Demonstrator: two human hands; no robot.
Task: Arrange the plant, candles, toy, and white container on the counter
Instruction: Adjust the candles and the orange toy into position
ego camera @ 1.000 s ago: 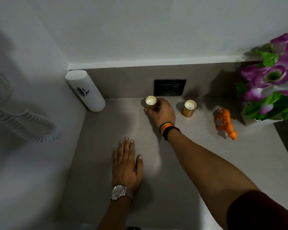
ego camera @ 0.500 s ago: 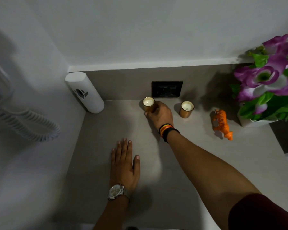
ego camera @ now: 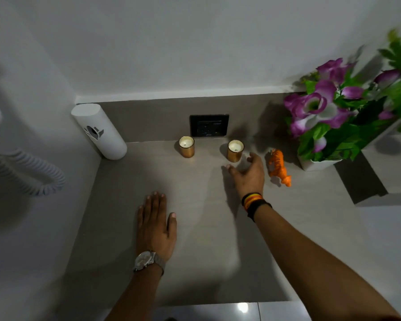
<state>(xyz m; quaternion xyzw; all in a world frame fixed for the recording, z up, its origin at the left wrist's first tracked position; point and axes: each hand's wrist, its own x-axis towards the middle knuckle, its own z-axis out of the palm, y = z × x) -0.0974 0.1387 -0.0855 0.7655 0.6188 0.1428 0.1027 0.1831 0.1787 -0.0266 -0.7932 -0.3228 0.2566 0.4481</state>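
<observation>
Two gold candles stand at the back of the grey counter [ego camera: 195, 239]: the left candle [ego camera: 186, 146] and the right candle [ego camera: 235, 150]. My right hand [ego camera: 248, 174] hovers just in front of the right candle with fingers spread, holding nothing. An orange toy tiger [ego camera: 278, 166] stands to its right. The plant with purple flowers [ego camera: 329, 117] sits in a white pot at the far right. A white cylindrical container [ego camera: 100, 132] leans in the back left corner. My left hand [ego camera: 155, 225] lies flat on the counter, fingers together.
A black wall socket [ego camera: 209, 125] sits on the backsplash behind the candles. A white coiled cord [ego camera: 21, 172] hangs at the left wall. A raised ledge [ego camera: 384, 172] borders the counter on the right. Glossy floor shows below the front edge.
My right hand let go of the left candle and moved right toward the right candle. The left hand stayed flat on the counter.
</observation>
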